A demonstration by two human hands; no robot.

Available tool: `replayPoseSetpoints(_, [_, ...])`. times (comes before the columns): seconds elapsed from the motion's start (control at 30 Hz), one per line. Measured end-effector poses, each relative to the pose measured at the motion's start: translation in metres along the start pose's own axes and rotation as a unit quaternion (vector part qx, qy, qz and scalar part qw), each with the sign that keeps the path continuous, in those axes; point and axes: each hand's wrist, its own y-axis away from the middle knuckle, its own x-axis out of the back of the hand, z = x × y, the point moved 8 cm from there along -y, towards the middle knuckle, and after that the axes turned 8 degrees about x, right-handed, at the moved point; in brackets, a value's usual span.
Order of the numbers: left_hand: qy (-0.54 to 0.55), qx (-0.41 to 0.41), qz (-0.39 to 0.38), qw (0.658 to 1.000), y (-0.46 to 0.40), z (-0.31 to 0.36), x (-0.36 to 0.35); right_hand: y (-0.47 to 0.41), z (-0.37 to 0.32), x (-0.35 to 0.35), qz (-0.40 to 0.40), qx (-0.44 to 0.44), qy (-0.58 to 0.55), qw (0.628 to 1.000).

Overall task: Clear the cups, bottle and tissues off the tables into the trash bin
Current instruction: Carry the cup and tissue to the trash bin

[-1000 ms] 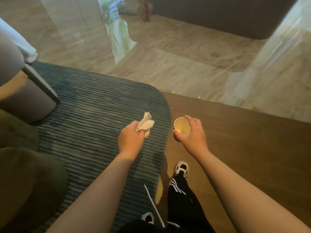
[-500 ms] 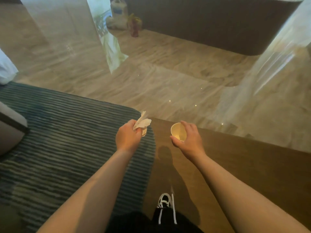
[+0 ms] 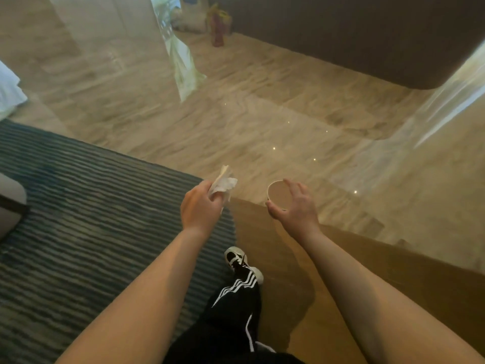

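My left hand (image 3: 200,206) is closed around a crumpled white tissue (image 3: 223,182), which sticks out past my fingers. My right hand (image 3: 295,208) grips a small paper cup (image 3: 277,194) by its side, with the empty open mouth tipped toward me. Both hands are held out in front of me at about the same height, a short gap between them. No trash bin or table shows in the head view.
A dark striped rug (image 3: 91,219) covers the floor on the left, its edge meeting a brown wooden strip (image 3: 354,258) and then glossy marble floor (image 3: 262,114). A dark counter base (image 3: 367,35) stands far right. Bags (image 3: 199,19) sit far back. My shoe (image 3: 237,258) is stepping forward.
I have walked forward: the rug edge and the seat on the left slid back toward me and more marble floor came into view. Both hands keep the same hold.
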Motion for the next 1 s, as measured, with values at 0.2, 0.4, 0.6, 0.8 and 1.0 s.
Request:
replayPoseSetpoints(0.2, [0.010,0.036,0.034,0.999,-0.123,0.022,-0.023,-0.136,0.016,-0.024,-0.035,0.014,-0.010,0.999])
replayPoseSetpoints(0.4, [0.022,0.077,0.035,0.996,-0.228,0.054,-0.031,-0.262,0.016,-0.030,-0.071,0.027,0.003,0.997])
replayPoseSetpoints(0.6, [0.037,0.111,0.046,0.992,-0.303,0.079,-0.035,-0.362,0.018,-0.032,-0.082,0.037,-0.019,0.996])
replayPoseSetpoints(0.8, [0.026,0.137,0.080,0.987,-0.395,0.101,-0.058,-0.486,0.031,-0.047,-0.110,0.065,-0.039,0.991])
replayPoseSetpoints(1.0, [0.049,0.196,0.156,0.967,-0.502,0.125,-0.074,-0.635,0.025,-0.071,-0.169,0.146,-0.030,0.974])
